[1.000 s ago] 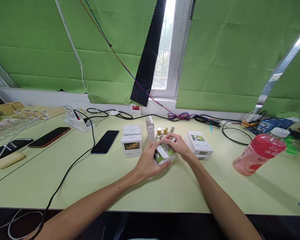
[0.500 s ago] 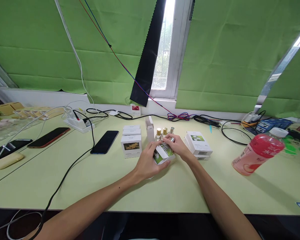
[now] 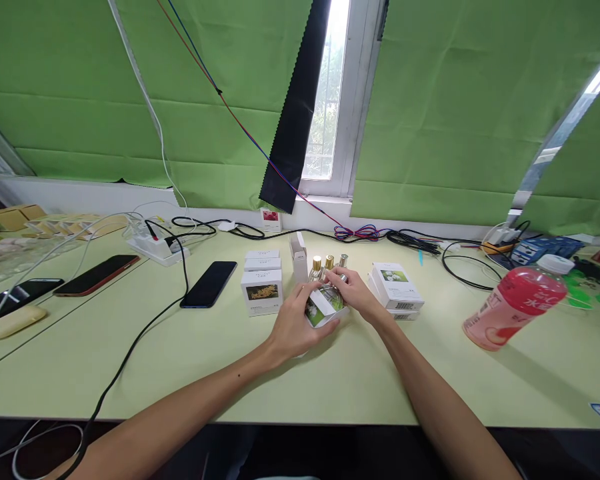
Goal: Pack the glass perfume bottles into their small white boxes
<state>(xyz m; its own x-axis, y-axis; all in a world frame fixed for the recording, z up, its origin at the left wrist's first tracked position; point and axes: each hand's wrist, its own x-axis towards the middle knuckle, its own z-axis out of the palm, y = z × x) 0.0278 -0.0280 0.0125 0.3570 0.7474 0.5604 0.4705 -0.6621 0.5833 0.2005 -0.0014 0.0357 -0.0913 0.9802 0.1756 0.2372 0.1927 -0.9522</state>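
Pink-labelled bottle [image 3: 515, 303] leans, apparently; dark phone [image 3: 209, 284] lies flat.

A workroom or office, suggested by the long pale table [image 3: 370, 373], power strip [image 3: 155, 247] and 3 phones [image 3: 209, 285].

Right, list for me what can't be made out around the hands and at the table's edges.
All in the head view:
- Lower parts of the capped bottles: behind the left hand and held box.
- Right hand's exact grip: its own fingers cover it.
- Smallest print on the yellow-flower box: too small.
- Far-left phone's outer end: cut off by the left edge.
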